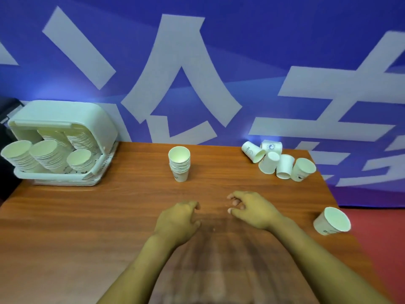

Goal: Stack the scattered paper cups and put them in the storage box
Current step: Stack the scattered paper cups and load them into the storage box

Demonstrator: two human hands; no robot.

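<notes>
Wooden tabletop [109,216] before blue banner: stacked cups [179,164] at twelve o'clock, scattered cups [278,161] at two, storage box [65,128] at ten. Left hand [179,222], right hand [254,210]: fingers loosely curled, empty. Risk: hasty reach toppling stack.

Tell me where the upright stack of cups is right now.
In the head view, the stack stands mid-table, beyond both hands, between the storage box on the left and the loose cups on the right.

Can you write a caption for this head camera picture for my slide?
Two empty hands, left hand and right hand, hover over table between cup stack and loose cups.
</notes>
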